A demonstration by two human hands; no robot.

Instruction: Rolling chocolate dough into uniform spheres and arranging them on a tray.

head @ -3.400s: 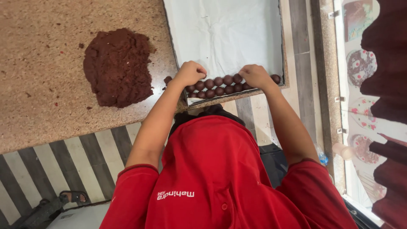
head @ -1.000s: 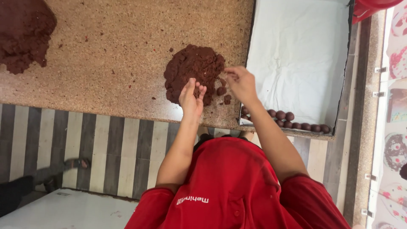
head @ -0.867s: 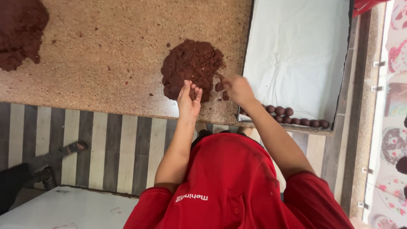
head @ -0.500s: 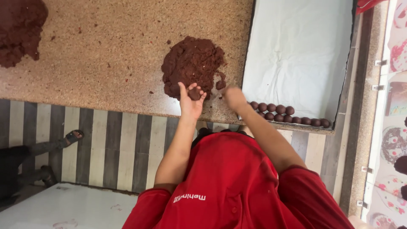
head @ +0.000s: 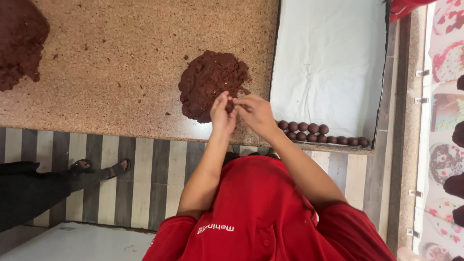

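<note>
Here the left hand (head: 221, 112) and the right hand (head: 255, 112) meet at the near edge of the dark brown, crumbly mound of dough (head: 210, 83), which lies on the speckled brown stone table (head: 121, 63). The fingertips of both hands touch each other and seem to pinch a small bit of this dough between them, but the bit is too small to see clearly. I think the hands stay so close to the mound because the portion comes from its edge, just in front of the fingers.

To the right of the right hand stands a shallow rectangular tray with dark rim, lined with white paper (head: 328, 58). Inside, along its near edge, one row of small round dark brown balls (head: 321, 135) is placed, each touching the next; the rest of the paper is bare.

Far to the left of the left hand lies a second brown mound (head: 19, 43), partly cut by the picture edge. Below the table, on the striped floor (head: 145, 169), another person's sandalled feet (head: 99, 167) are seen
</note>
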